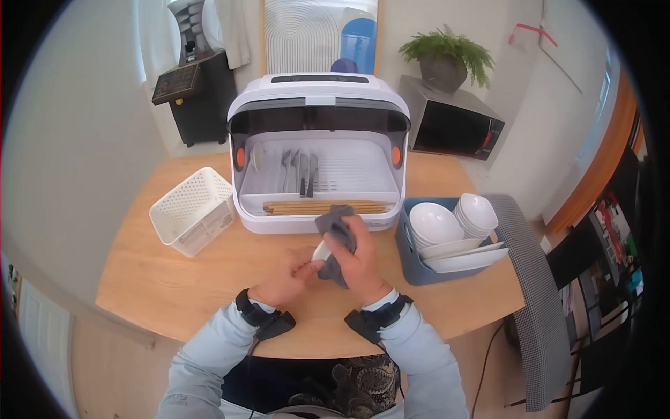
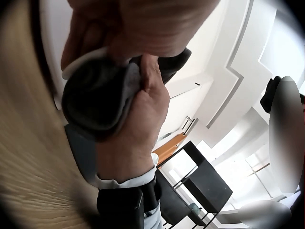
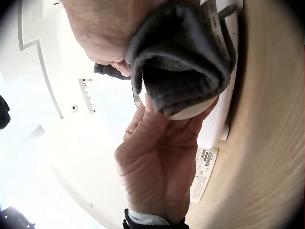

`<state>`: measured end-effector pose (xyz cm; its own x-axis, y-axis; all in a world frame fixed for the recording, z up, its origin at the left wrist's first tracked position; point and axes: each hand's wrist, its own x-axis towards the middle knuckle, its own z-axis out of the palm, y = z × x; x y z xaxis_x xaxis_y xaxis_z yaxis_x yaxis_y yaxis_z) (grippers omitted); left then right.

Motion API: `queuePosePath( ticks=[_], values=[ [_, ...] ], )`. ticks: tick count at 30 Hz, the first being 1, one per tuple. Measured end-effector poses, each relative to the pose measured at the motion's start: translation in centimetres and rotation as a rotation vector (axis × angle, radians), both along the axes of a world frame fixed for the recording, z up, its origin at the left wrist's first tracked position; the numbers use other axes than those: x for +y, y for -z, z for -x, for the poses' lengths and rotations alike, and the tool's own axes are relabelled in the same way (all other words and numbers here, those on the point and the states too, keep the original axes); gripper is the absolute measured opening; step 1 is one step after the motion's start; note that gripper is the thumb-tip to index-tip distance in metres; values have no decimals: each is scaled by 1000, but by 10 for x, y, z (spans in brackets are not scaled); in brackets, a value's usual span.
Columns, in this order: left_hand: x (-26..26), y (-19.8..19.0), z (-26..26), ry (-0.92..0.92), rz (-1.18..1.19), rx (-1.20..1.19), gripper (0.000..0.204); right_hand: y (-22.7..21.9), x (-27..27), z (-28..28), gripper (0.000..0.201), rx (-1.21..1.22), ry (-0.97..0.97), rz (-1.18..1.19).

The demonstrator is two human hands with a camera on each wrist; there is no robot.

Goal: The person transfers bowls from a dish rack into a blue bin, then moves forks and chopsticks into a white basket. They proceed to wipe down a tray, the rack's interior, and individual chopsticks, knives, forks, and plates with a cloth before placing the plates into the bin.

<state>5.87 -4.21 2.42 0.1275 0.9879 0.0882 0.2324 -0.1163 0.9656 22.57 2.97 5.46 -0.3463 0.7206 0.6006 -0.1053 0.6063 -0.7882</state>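
Over the front of the table, my left hand (image 1: 283, 278) pinches the edge of a small white dish (image 1: 321, 252). My right hand (image 1: 359, 258) grips a dark grey cloth (image 1: 336, 214) that wraps over the dish. In the right wrist view the cloth (image 3: 186, 71) bunches in folds, and a pale rounded rim of the dish (image 3: 193, 110) shows below it, with the left fingers beneath. The cloth hides most of the dish. Just beyond the hands stands a white dish cabinet (image 1: 279, 225) with its lid raised.
Wooden chopsticks (image 1: 324, 208) lie in the cabinet's front tray, with several pieces of cutlery (image 1: 303, 173) behind. A white perforated basket (image 1: 202, 234) stands left. At right, a blue-grey tub (image 1: 412, 262) holds white bowls (image 1: 433, 222) and plates (image 1: 467, 260). A microwave (image 1: 453, 124) stands behind.
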Motion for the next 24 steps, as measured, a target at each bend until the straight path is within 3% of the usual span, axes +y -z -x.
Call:
queuePosePath(
  ticks=[2, 3, 6, 9, 12, 16, 24],
  values=[
    [0, 2, -2, -35, 59, -269, 30, 4, 8, 4, 32, 211, -54, 289],
    [2, 5, 2, -51, 80, -302, 34, 7, 13, 5, 40, 286, -89, 310],
    [5, -6, -2, 4, -85, -643, 36, 7, 10, 5, 36, 277, -69, 321],
    [9, -12, 2, -7, -133, -743, 36, 11, 6, 6, 34, 11, 154, -93],
    [10, -8, 0, -44, -109, -732, 34, 7, 2, 5, 40, -113, 205, -224],
    [14, 6, -2, -65, -98, -737, 30, 15, 6, 10, 50, -231, 237, -622],
    [11, -16, 14, -103, -57, -937, 32, 0, -2, 9, 42, -158, 6, -697]
  ],
)
